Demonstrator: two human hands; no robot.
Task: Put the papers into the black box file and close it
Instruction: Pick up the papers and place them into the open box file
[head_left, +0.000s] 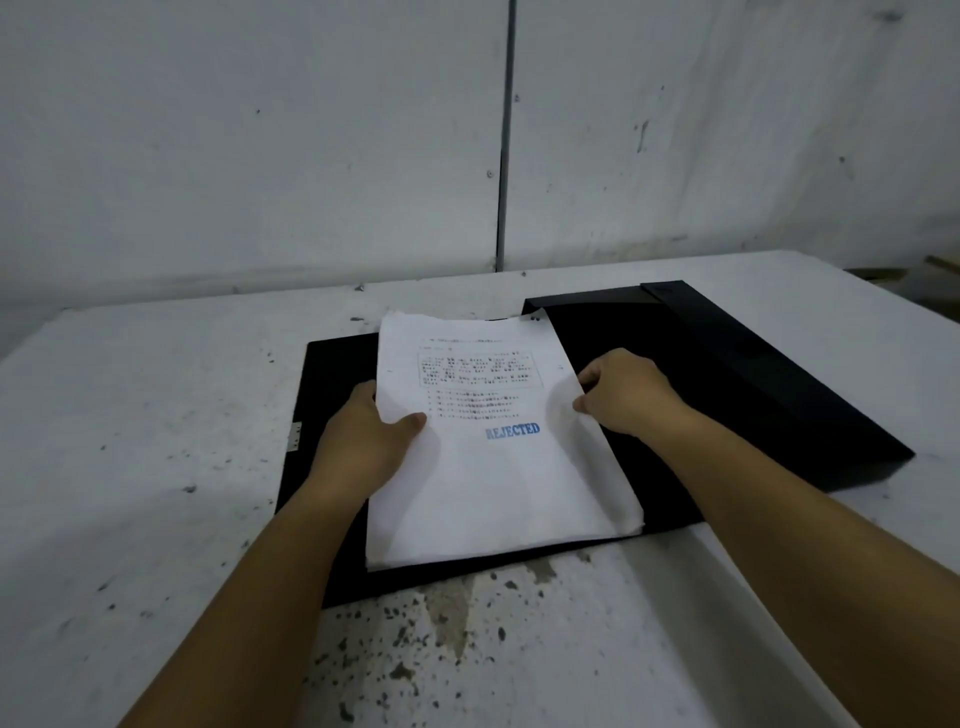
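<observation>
A stack of white papers (498, 467), its top sheet printed with text and a blue "REJECTED" stamp, lies over the middle of the black box file (727, 384), which is spread open flat on the table. My left hand (374, 436) grips the stack's left edge, thumb on top. My right hand (623, 395) pinches the right edge. The file's left panel (332, 384) shows beside my left hand; its raised box side runs along the right.
The white table (156, 441) is stained and speckled, with a worn patch near the front edge. A grey wall stands close behind. A small metal clasp (294, 435) sits on the file's left edge.
</observation>
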